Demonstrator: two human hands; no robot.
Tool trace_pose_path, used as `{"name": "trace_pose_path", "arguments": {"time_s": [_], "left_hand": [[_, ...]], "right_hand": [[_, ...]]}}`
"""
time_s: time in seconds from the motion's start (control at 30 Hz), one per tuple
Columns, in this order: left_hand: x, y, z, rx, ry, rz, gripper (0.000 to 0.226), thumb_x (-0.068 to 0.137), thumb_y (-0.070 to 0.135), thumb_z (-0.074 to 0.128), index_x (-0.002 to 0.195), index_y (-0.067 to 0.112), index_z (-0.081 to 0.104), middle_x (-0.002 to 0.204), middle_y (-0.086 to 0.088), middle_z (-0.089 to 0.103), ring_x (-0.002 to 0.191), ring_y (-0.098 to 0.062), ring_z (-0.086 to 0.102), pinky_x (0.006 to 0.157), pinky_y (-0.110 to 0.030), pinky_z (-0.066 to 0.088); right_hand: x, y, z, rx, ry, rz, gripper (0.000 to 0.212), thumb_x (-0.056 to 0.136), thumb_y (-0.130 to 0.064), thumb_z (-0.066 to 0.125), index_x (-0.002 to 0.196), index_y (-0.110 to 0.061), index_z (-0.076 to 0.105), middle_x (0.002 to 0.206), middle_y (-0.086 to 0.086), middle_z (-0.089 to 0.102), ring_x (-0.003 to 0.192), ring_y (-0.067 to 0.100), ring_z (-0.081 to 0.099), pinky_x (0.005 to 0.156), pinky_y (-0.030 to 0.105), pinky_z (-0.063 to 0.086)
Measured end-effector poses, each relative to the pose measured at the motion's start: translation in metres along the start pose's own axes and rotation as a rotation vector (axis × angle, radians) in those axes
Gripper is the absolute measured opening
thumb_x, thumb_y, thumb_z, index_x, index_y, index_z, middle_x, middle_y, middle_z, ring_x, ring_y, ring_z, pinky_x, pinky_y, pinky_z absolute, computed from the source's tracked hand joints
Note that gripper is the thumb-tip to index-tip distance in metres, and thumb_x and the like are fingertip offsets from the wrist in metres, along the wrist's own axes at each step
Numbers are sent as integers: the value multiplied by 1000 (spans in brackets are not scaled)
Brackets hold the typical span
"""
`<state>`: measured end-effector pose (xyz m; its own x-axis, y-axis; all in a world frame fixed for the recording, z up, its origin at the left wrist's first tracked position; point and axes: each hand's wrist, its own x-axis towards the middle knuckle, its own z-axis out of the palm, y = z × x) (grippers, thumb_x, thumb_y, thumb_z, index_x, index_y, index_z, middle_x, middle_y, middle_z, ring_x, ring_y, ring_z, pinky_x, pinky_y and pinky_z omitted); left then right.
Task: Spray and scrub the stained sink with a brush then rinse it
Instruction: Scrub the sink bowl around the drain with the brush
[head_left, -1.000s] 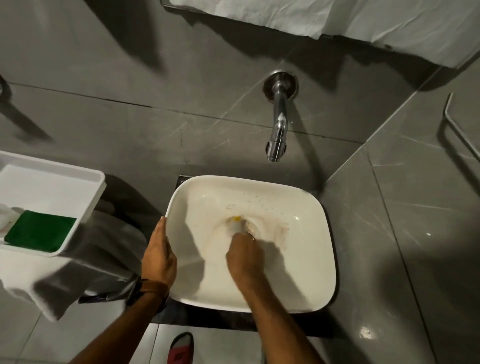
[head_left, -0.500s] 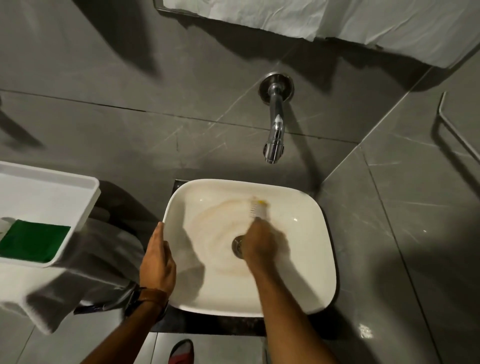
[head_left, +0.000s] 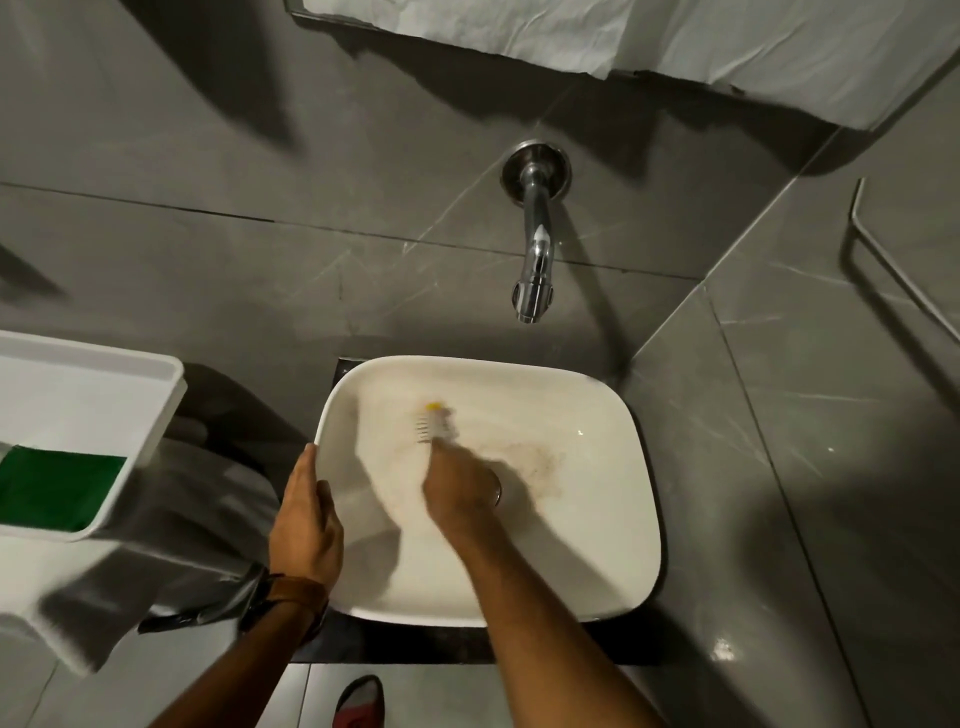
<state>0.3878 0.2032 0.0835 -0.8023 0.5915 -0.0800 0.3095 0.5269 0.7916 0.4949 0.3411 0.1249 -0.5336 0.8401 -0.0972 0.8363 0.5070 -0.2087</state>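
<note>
A white rounded-square sink (head_left: 613, 561) stands against a grey tiled wall, with brownish stains smeared across its basin (head_left: 535, 457). My right hand (head_left: 457, 488) is inside the basin, shut on a small brush (head_left: 434, 423) with white bristles and a yellow tip. The brush head rests on the far-left part of the basin and looks blurred. The drain is mostly hidden behind my right hand. My left hand (head_left: 306, 519) grips the sink's left rim, and a brown strap circles that wrist.
A chrome wall tap (head_left: 535, 260) hangs over the sink's far edge, with no water running. At the left, a white tray (head_left: 104, 395) holds a green sponge (head_left: 57, 488) above a draped towel. A metal rail (head_left: 893, 265) is on the right wall. A red shoe (head_left: 361, 701) shows below.
My right hand has swept the brush from the drain to the far right, then across to the far-left of the basin. The stains look more smeared. My left hand stays on the rim.
</note>
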Motion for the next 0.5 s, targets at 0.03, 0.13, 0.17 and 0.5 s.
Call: {"name": "trace_pose_path", "arguments": {"time_s": [0.03, 0.13, 0.17, 0.5], "left_hand": [[0, 1, 0, 4, 1, 1, 51, 103, 26, 38, 153, 23, 27, 152, -10, 44, 128, -36, 52, 105, -54, 44], [0, 4, -1, -6, -6, -16, 52, 103, 29, 36, 154, 23, 26, 153, -9, 43, 129, -35, 51, 106, -55, 44], [-1, 5, -1, -9, -8, -17, 52, 103, 29, 37, 154, 22, 26, 153, -9, 42, 130, -35, 51, 106, -55, 43], [-1, 3, 0, -5, -22, -12, 53, 103, 30, 38, 153, 24, 24, 153, -10, 42, 130, -37, 50, 105, -59, 43]], "right_hand": [[-1, 25, -8, -14, 64, 123, 33, 97, -10, 44, 117, -7, 70, 102, 15, 75, 92, 31, 75, 72, 34, 58], [-26, 91, -24, -38, -90, 460, 29, 100, -16, 45, 118, -10, 67, 117, 13, 72, 107, 31, 69, 84, 37, 55], [-39, 100, -22, -43, -123, 473, 28, 99, -17, 46, 117, -11, 68, 117, 12, 73, 108, 32, 69, 84, 37, 55], [-90, 115, -34, -160, -286, 413, 28, 99, -19, 48, 119, -16, 67, 119, 7, 72, 107, 25, 69, 85, 35, 57]]}}
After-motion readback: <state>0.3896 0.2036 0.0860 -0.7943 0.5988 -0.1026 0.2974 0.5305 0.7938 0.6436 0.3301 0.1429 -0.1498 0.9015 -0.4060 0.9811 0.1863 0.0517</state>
